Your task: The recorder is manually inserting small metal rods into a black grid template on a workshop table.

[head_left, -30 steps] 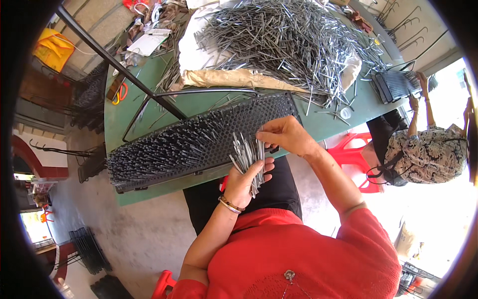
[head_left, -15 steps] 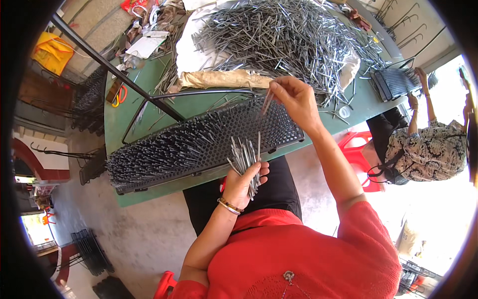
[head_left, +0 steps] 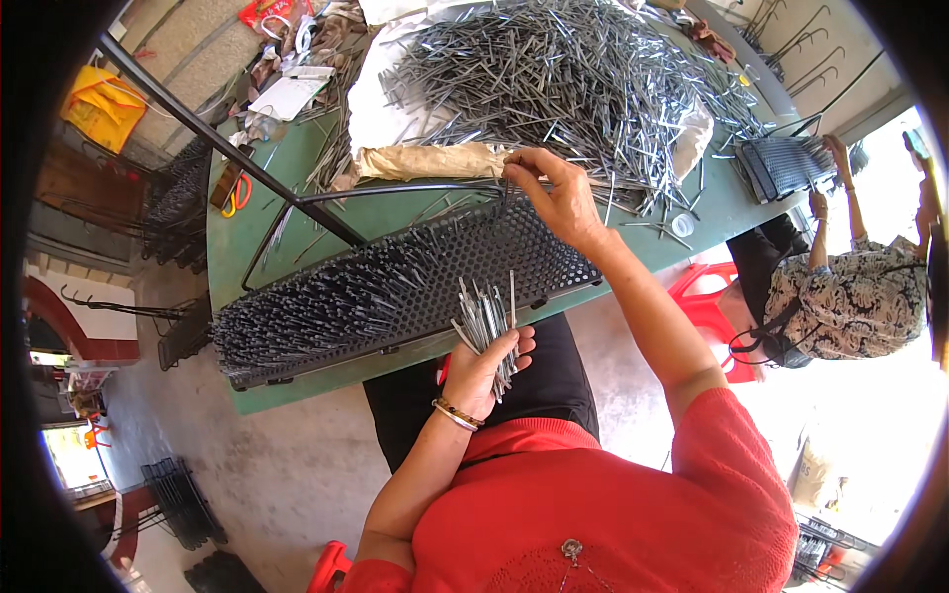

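Observation:
My left hand is closed around a bundle of thin metal rods, their ends fanning out above the thumb. Over the far edge of a long black perforated rack, my right hand has thumb and finger pinched on a thin dark rod, which points down toward the holes. Rods stand densely packed in the left part of the rack, while the holes on its right part show bare. Whether the pinched rod's tip has entered a hole I cannot tell.
Beyond the rack, a large heap of loose rods lies on paper on the green table. A black metal bar slants across the left. Orange-handled scissors lie there. A co-worker's hands touch another rack at right.
My right hand has moved left and slightly farther away, bringing its rod to the rack's far edge. My left hand stays nearly in place with the bundle.

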{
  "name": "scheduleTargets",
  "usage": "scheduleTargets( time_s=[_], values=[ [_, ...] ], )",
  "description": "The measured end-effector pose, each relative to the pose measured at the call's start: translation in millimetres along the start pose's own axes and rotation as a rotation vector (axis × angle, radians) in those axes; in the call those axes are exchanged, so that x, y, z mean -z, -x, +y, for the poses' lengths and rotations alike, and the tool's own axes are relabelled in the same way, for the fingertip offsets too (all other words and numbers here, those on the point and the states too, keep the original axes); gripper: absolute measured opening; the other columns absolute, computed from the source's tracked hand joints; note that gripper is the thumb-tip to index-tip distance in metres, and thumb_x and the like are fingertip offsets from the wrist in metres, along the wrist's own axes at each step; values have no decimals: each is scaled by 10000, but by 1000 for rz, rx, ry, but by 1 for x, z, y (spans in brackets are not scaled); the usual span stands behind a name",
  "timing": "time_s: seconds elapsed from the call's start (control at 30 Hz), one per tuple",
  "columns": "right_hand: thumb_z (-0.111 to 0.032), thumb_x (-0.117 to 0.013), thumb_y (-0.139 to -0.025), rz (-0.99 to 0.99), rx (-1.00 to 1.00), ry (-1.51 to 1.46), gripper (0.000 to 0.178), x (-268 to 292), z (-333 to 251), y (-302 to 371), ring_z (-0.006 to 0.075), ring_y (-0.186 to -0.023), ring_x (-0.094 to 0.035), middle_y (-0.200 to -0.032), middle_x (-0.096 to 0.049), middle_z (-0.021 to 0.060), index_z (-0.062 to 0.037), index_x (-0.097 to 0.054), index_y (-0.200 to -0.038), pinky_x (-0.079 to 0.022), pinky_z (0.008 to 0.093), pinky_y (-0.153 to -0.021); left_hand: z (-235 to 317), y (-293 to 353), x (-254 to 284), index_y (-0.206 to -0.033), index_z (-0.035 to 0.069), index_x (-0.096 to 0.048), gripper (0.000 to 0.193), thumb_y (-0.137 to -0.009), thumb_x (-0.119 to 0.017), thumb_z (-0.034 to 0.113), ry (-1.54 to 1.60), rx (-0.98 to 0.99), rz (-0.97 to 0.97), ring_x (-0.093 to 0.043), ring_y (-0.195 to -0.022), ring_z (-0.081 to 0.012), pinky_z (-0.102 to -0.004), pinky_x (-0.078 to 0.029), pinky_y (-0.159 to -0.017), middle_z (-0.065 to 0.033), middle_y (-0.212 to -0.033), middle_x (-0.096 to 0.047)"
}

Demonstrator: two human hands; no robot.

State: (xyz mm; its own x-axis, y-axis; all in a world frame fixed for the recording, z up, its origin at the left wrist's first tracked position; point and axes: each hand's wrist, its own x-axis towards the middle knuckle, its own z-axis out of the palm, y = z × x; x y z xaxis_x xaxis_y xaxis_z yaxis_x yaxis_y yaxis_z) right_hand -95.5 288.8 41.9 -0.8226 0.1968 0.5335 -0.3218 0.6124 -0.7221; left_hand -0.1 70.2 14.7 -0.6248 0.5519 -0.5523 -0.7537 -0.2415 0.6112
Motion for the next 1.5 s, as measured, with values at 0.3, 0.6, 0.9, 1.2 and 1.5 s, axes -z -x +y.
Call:
scheduleTargets(
  time_s=[0.3,0.6,0.9,1.2,1.5],
  values=[
    [-91,-643,-855,-89,51,58,164,-4,10,9,231,-775,-657,-882,-671,120,-15,-627,-999,-513,318,-676,1,0,0,-1101,25,-559,235,-877,-606,73,-20,-18,0,-652,-874,-199,-318,-563,-711,-130,-1002,-655],
    [-56,-665,-822,-50,253,179,182,-6,10,21,258,-826,-648,-933,-671,121,-32,-656,-1002,-509,332,-739,3,0,3,-1124,10,-556,266,-869,-613,60,-62,-3,2,-656,-864,-204,-317,-564,-702,-131,-978,-656],
    [-179,-688,-848,-225,-278,-141,213,9,-40,39,126,-707,-628,-787,-677,84,1,-671,-961,-501,273,-654,7,4,2,-1155,38,-543,268,-899,-593,97,18,-99,-37,-642,-915,-184,-306,-553,-744,-111,-1034,-648],
    [-194,-680,-851,-629,-573,-399,232,9,-46,50,45,-589,-552,-650,-624,20,38,-672,-866,-436,216,-505,15,9,-7,-1236,36,-498,337,-914,-569,106,-2,-61,-99,-631,-972,-205,-328,-563,-749,-127,-1093,-632],
    [-149,-661,-870,-253,-388,-365,159,11,-51,18,58,-659,-575,-736,-652,27,7,-668,-900,-471,225,-585,6,4,5,-1144,38,-536,270,-896,-599,124,62,-31,-30,-640,-961,-223,-348,-559,-742,-140,-1062,-643]
  ],
)
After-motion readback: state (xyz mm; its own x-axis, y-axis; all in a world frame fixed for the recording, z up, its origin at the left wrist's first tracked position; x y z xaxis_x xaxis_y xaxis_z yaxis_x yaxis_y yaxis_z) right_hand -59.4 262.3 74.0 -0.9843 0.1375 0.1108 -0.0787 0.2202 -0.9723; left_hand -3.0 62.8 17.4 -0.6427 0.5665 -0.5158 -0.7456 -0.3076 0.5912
